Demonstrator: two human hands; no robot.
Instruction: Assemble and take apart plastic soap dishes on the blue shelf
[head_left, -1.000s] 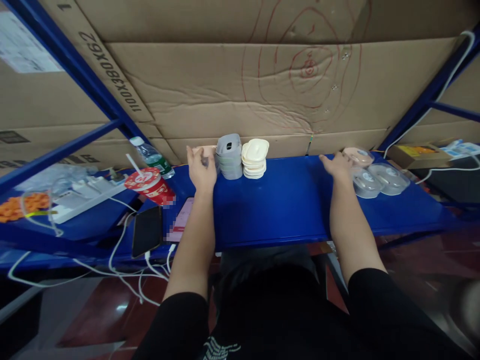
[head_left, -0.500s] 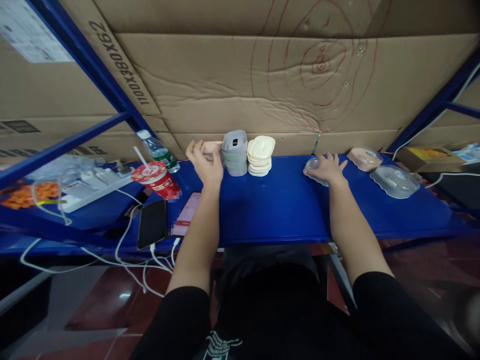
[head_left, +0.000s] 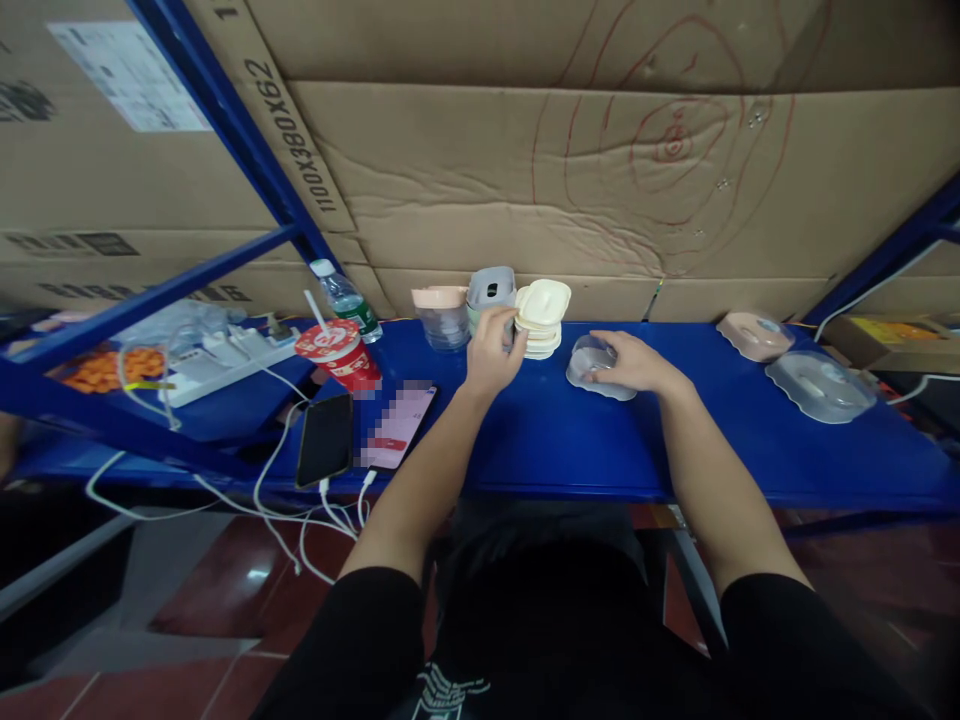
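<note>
1. Cardboard panel [head_left: 450,150]: stood behind everything, red rings drawn on it.
2. Blue worktop [head_left: 555,440]: ran across in front of the person, carried all the items below.
3. Left hand [head_left: 495,350]: at the left edge of the cream lids, thumb and fingers parted; from where I stood, couldn't tell if they pinched one.
4. Right hand [head_left: 637,360]: closed over a small clear container, gripping it from its right side.
5. Bottle [head_left: 349,305] and red cup [head_left: 349,365] with straw: both tilted in my view, near the left end, cup in front.
6. Two phones: dark one [head_left: 325,440] and lit one [head_left: 394,430], side by side near the front edge, cables at their lower ends.
7. Grey stack [head_left: 491,285]: between pink-rimmed containers [head_left: 441,310] and the lids.
8. Cream lids [head_left: 544,310]: piled, top one tilted.
9. Clear piece [head_left: 821,385] and pinkish piece [head_left: 754,335]: together, far right.
10. Small clear container [head_left: 581,365]: on the worktop, just right of the lids, partly hidden by fingers.
</note>
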